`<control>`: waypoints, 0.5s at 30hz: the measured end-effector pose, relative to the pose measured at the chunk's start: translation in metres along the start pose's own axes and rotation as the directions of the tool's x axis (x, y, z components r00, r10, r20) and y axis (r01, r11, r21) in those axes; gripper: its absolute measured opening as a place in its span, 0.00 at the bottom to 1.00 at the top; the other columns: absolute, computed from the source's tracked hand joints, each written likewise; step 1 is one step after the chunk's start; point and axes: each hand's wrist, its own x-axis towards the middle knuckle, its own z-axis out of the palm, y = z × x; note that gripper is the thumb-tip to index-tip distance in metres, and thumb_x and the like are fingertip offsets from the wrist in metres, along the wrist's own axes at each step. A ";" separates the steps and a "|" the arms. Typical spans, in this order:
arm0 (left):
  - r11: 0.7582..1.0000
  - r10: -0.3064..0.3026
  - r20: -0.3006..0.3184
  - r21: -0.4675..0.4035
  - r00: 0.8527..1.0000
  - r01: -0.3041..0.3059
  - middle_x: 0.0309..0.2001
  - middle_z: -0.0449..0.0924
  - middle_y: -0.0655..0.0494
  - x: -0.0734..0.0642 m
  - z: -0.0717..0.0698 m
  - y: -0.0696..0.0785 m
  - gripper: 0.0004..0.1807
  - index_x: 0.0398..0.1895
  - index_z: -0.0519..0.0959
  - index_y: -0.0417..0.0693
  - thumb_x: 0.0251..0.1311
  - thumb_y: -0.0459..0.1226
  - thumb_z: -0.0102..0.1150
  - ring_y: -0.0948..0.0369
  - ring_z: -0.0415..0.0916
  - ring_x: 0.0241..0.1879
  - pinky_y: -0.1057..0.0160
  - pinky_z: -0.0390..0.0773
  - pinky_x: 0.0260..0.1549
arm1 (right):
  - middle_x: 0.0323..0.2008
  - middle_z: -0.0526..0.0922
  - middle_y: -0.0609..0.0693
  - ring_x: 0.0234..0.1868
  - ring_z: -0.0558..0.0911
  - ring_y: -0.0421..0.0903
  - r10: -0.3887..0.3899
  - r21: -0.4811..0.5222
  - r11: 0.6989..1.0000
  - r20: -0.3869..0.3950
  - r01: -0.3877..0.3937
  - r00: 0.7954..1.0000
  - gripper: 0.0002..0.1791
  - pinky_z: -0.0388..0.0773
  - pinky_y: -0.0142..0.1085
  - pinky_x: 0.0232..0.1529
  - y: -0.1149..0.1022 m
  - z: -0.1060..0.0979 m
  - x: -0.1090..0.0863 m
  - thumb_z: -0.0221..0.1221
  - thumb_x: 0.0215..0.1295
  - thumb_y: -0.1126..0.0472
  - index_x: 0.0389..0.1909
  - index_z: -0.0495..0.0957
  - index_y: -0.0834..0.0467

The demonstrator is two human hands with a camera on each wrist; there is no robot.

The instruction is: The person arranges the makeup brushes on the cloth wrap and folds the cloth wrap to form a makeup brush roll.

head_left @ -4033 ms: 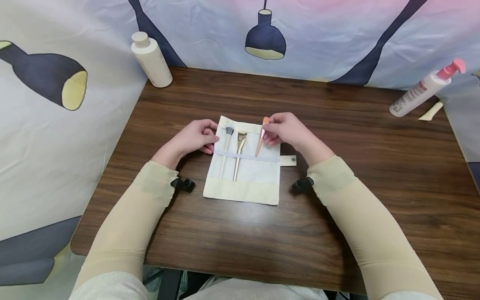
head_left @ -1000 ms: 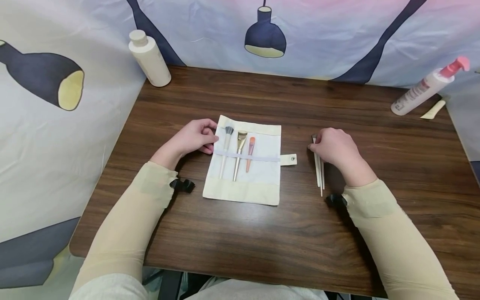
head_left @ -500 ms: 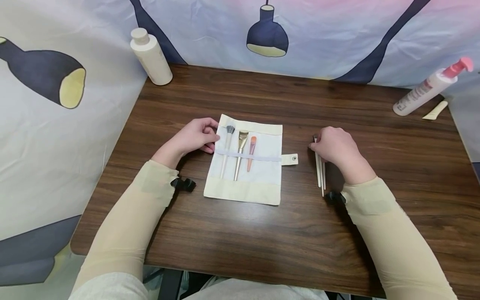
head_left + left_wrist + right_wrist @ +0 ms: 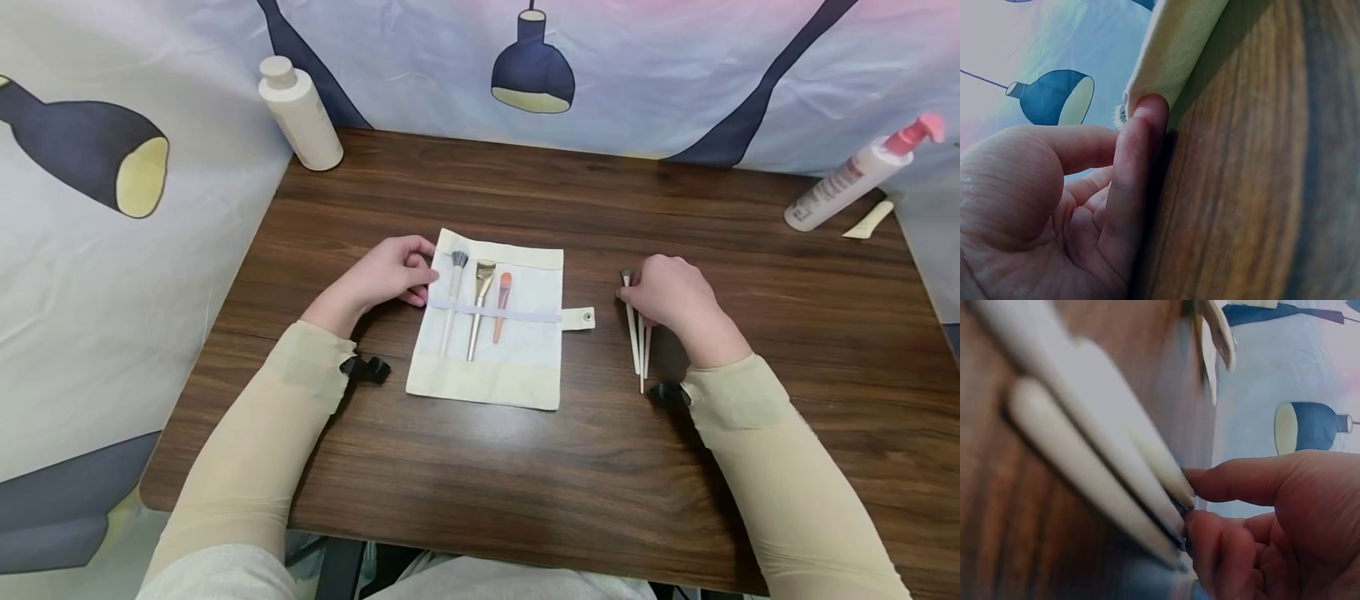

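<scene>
A cream fabric brush roll (image 4: 491, 379) lies unfolded on the table. Its elastic band crosses a white-handled makeup brush (image 4: 453, 292), a gold one (image 4: 477, 317) and a short orange one (image 4: 502, 304). My left hand (image 4: 393, 271) pinches the roll's upper left edge between thumb and fingers, as the left wrist view also shows. Right of the roll, my right hand (image 4: 671, 292) pinches a pale-handled makeup brush (image 4: 632, 333) near its dark-bristled head. Two more pale handles (image 4: 1097, 475) lie close beside it, their heads hidden under the hand in the head view.
A white bottle (image 4: 302, 117) stands at the table's back left corner. At the back right are a pink-topped pump bottle (image 4: 851, 183) and a small cream tube (image 4: 870, 220). The roll's snap strap (image 4: 578, 318) sticks out to the right.
The orange brush, earlier in my right hand, now sits under the elastic. My right hand has moved right to the loose brushes, and one handle has just tilted slightly. The left hand stays put.
</scene>
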 end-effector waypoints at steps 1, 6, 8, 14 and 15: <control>1.000 -0.003 -0.004 -0.001 1.000 0.003 0.28 0.79 0.49 0.000 0.000 0.000 0.18 0.61 0.71 0.37 0.71 0.30 0.58 0.58 0.82 0.24 0.61 0.88 0.28 | 0.12 0.81 0.49 0.24 0.81 0.50 -0.005 0.002 1.000 0.008 0.005 1.000 0.26 0.73 0.42 0.26 -0.001 0.000 0.001 0.56 0.72 0.48 0.12 0.77 0.53; 1.000 -0.006 -0.011 -0.006 1.000 0.005 0.29 0.79 0.49 -0.001 -0.001 -0.002 0.18 0.61 0.71 0.38 0.71 0.30 0.58 0.58 0.82 0.24 0.61 0.88 0.28 | 0.10 0.77 0.48 0.18 0.78 0.49 -0.021 0.022 1.000 0.021 0.020 1.000 0.27 0.70 0.40 0.24 -0.004 0.003 0.005 0.55 0.70 0.51 0.09 0.74 0.53; 1.000 -0.005 -0.005 -0.006 1.000 0.005 0.29 0.79 0.49 -0.001 -0.001 -0.002 0.18 0.61 0.70 0.37 0.71 0.30 0.58 0.58 0.82 0.24 0.61 0.88 0.28 | 0.10 0.77 0.48 0.17 0.77 0.49 -0.023 0.030 0.999 0.030 0.022 0.999 0.26 0.69 0.39 0.24 -0.005 0.003 0.006 0.55 0.69 0.52 0.09 0.74 0.54; 1.000 -0.003 0.004 -0.003 1.000 0.003 0.28 0.79 0.50 -0.001 0.000 0.001 0.19 0.62 0.70 0.36 0.71 0.30 0.58 0.59 0.81 0.24 0.62 0.88 0.28 | 0.16 0.82 0.50 0.20 0.83 0.45 -0.025 0.181 0.983 0.042 0.017 0.999 0.18 0.77 0.38 0.27 0.000 0.002 0.006 0.54 0.70 0.52 0.25 0.78 0.60; 1.000 -0.004 0.003 -0.002 1.000 0.004 0.28 0.79 0.50 -0.001 0.000 0.002 0.19 0.62 0.70 0.36 0.71 0.30 0.58 0.58 0.81 0.24 0.62 0.88 0.28 | 0.18 0.82 0.50 0.21 0.84 0.44 -0.029 0.221 0.975 0.040 0.020 0.999 0.17 0.79 0.37 0.28 0.001 0.001 0.006 0.54 0.70 0.52 0.28 0.78 0.61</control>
